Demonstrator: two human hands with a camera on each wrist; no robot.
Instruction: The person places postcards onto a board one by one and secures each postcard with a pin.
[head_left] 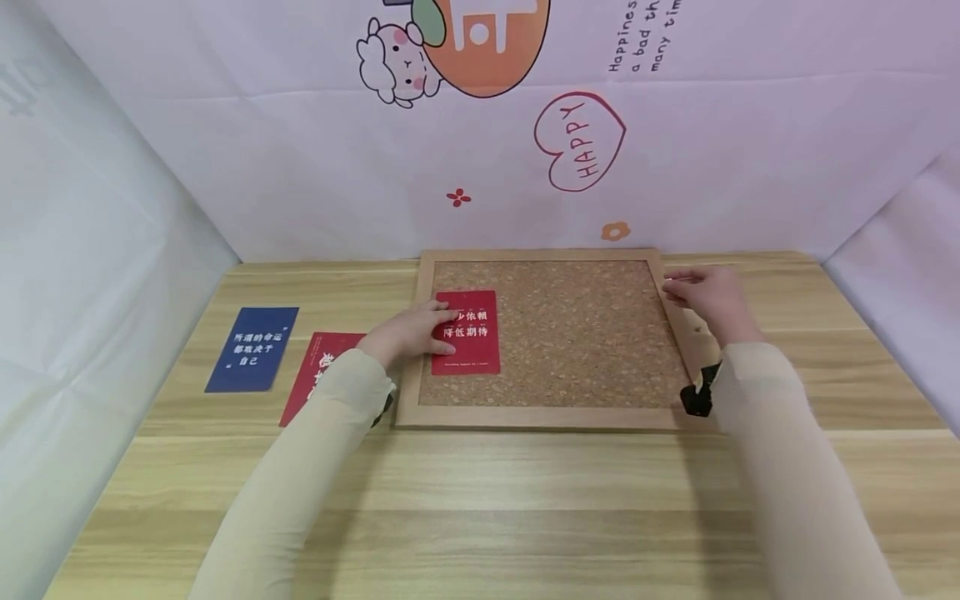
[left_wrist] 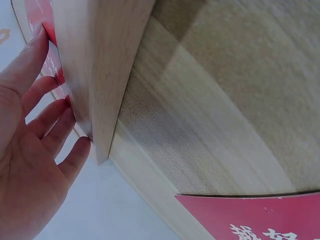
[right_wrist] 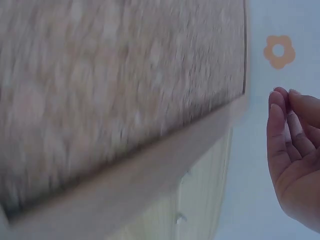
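My left hand (head_left: 415, 331) rests with its fingers spread on a red card (head_left: 476, 346) with white characters, lying at the left side of a wood-framed corkboard (head_left: 570, 333). In the left wrist view, its thumb and fingertips touch the card and frame edge. My right hand (head_left: 712, 300) is beside the board's upper right edge, thumb and forefinger pinched together. A tiny pale push pin (head_left: 667, 282) shows at those fingertips, mostly hidden by them. In the right wrist view, this hand (right_wrist: 300, 155) is to the right of the frame corner.
Left of the board lie a blue card (head_left: 251, 350) and another red card (head_left: 311, 379), partly covered by my left sleeve. Small clear pins (right_wrist: 180, 218) lie on the wooden table (head_left: 540, 508) right of the board. A printed white cloth (head_left: 315, 183) hangs behind.
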